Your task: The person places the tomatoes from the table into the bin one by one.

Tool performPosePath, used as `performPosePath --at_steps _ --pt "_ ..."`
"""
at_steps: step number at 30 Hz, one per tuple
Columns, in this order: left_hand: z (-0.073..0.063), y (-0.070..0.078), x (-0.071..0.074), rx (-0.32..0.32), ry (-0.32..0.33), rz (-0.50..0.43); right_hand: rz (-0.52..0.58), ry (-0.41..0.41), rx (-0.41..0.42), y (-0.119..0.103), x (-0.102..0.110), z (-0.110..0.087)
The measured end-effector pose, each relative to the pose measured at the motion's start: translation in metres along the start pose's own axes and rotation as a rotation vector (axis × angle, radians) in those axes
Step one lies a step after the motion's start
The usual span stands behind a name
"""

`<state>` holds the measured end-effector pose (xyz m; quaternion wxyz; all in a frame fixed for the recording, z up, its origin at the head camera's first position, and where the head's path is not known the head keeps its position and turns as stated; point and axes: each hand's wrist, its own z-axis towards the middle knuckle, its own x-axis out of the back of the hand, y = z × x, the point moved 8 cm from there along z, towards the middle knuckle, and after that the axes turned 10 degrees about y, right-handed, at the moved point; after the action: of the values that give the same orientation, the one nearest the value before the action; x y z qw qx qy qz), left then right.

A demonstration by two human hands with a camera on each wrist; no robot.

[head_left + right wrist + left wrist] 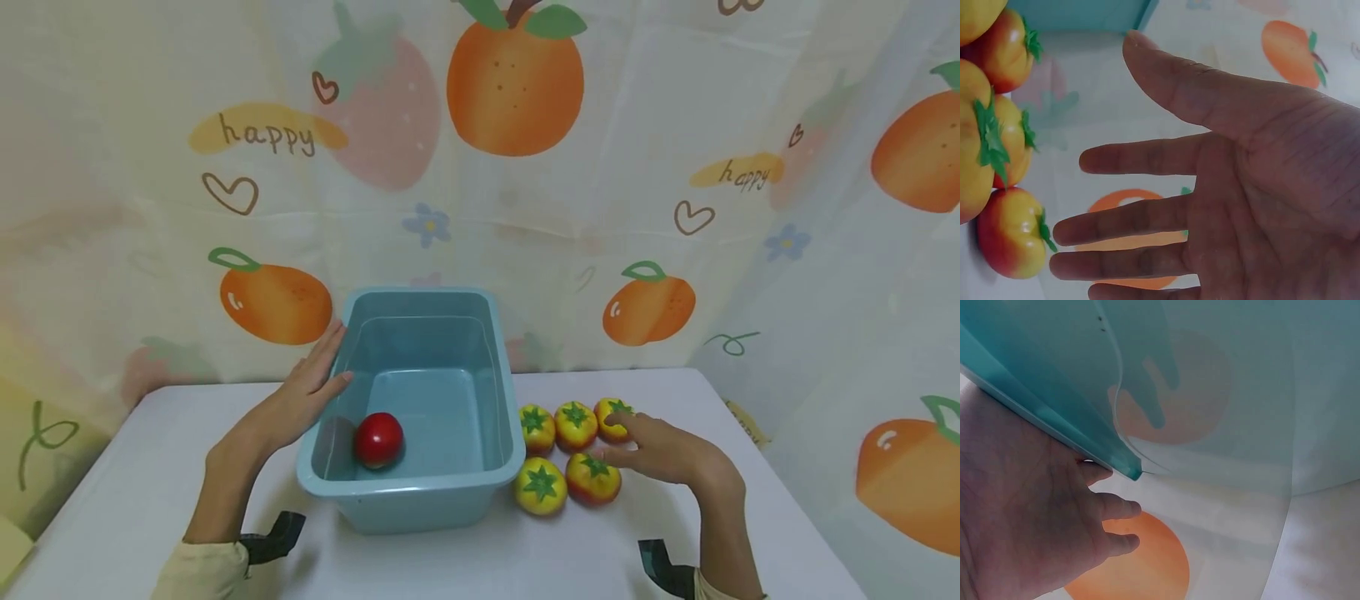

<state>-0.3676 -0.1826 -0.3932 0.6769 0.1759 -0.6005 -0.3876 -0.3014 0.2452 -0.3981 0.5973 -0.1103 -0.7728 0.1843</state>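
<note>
A blue-green plastic bin (411, 485) stands on the table, with a glossy red round fruit (378, 440) inside at its near left. My left hand (300, 400) rests against the bin's left rim, its fingers extended along the outside; the left wrist view shows the hand (1041, 512) beside the rim (1054, 428). Right of the bin sit several yellow-and-red fruits (541, 486) with green leafy tops. Over the right-hand ones hovers my right hand (663, 450). In the right wrist view its fingers are straight and spread, with nothing held, apart from the fruits (1013, 234).
The white table (577, 558) backs onto a fruit-printed cloth (525, 217), which also hangs at the right. A black strap (273, 537) shows at the left wrist, another strap (663, 571) at the right.
</note>
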Motion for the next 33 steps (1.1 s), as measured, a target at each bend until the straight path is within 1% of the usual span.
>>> performPosePath --at_steps 5,9,20,24,27,33 --pt "-0.001 0.001 0.001 -0.01 0.002 -0.003 -0.02 -0.045 -0.054 0.006 -0.012 0.007" --pt "-0.001 0.0 0.001 -0.006 0.004 0.004 -0.031 -0.074 -0.07 0.009 -0.022 0.014" --pt "-0.001 0.001 0.001 0.0 0.006 0.01 -0.131 -0.113 -0.158 0.015 -0.037 0.026" --pt "-0.001 0.002 0.001 -0.011 0.008 0.009 -0.165 -0.116 -0.184 0.017 -0.042 0.031" --pt "-0.001 0.002 0.001 -0.015 0.009 0.008 -0.178 -0.126 -0.191 0.018 -0.047 0.033" --pt "-0.002 0.0 0.001 -0.002 0.009 0.007 -0.225 -0.149 -0.204 0.017 -0.051 0.035"
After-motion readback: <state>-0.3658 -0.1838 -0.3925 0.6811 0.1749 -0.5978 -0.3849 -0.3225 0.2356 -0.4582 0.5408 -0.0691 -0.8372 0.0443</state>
